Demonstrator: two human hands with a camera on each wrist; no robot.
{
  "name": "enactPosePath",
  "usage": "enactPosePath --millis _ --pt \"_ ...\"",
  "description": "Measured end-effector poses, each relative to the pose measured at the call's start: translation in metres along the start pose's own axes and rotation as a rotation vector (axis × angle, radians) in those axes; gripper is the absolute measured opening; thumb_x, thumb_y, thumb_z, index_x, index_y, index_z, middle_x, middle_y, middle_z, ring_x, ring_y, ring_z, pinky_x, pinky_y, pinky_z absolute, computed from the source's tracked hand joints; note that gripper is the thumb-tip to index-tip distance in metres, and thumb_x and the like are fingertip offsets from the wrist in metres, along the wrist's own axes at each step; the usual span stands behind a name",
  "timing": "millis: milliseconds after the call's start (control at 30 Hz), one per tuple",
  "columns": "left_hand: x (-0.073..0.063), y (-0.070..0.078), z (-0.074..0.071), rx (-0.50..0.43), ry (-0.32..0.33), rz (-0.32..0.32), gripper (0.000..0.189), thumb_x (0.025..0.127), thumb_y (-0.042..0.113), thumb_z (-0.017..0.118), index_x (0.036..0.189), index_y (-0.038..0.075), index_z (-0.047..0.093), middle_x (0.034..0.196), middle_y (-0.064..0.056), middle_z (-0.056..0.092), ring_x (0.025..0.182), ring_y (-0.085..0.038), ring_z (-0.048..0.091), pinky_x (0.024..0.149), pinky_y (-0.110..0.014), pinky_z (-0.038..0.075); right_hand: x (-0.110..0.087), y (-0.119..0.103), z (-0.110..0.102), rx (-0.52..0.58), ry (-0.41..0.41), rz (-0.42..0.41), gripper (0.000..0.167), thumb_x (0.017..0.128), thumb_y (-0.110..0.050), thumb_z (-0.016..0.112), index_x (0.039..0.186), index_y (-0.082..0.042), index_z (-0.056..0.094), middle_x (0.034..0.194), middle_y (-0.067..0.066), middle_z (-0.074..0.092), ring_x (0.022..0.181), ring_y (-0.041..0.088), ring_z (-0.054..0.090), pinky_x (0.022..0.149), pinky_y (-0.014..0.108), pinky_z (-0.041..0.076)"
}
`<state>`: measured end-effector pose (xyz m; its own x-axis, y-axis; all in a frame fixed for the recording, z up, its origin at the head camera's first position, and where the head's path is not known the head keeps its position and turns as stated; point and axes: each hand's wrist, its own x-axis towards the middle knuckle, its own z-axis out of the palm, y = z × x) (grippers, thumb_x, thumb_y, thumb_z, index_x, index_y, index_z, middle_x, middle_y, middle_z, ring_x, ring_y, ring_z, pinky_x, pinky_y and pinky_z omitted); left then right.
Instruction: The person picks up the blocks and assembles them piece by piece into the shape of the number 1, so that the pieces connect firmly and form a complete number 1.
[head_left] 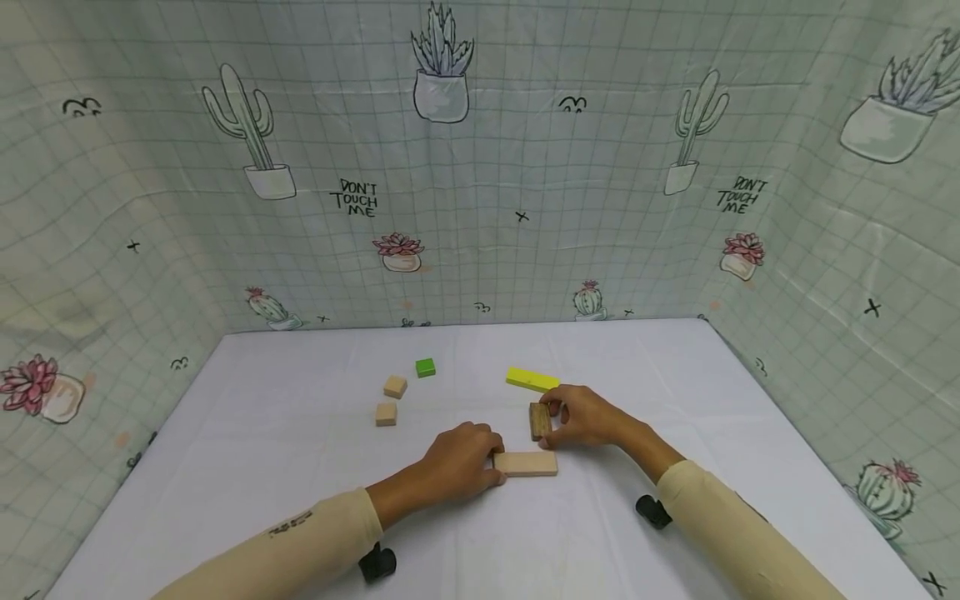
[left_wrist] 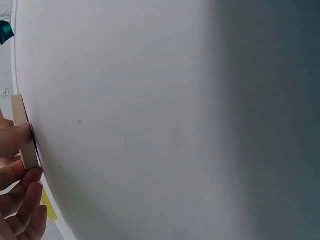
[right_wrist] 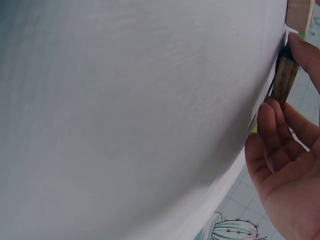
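A long pale wooden block (head_left: 530, 464) lies flat on the white table, its left end between the thumb and fingers of my left hand (head_left: 461, 460). In the left wrist view, that hand (left_wrist: 19, 187) grips the same pale block (left_wrist: 30, 155) at the view's left edge. Just behind it, my right hand (head_left: 588, 415) pinches a shorter dark brown wooden block (head_left: 538, 422) by its two ends. The right wrist view shows the brown block (right_wrist: 286, 80) between thumb and fingers. Behind the right hand's fingertips lies a long yellow block (head_left: 532, 379).
Two small pale wooden blocks (head_left: 395, 386) (head_left: 386, 414) and a green block (head_left: 425, 367) sit left of the hands on the white table (head_left: 300, 417). Cactus-printed cloth (head_left: 480, 167) hangs behind and at both sides. A black device is at each wrist.
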<state>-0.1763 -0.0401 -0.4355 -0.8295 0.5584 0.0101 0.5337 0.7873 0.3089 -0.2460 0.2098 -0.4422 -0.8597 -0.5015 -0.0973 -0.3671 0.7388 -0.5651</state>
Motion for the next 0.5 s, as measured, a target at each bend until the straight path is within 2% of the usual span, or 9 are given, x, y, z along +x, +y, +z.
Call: enactPosePath --millis 500 --pt "-0.0103 -0.0090 -0.0023 -0.034 0.009 -0.046 0.028 0.083 0.032 0.083 0.102 0.013 0.076 0.091 0.006 0.069 0.079 -0.006 0.053 0.069 -0.024 0.047 0.0014 -0.0068 0.0024 -0.014 -0.009 -0.014 0.065 0.074 -0.034 0.089 0.126 -0.004 0.063 0.100 0.001 0.060 0.082 0.013 0.053 0.071 0.027 0.047"
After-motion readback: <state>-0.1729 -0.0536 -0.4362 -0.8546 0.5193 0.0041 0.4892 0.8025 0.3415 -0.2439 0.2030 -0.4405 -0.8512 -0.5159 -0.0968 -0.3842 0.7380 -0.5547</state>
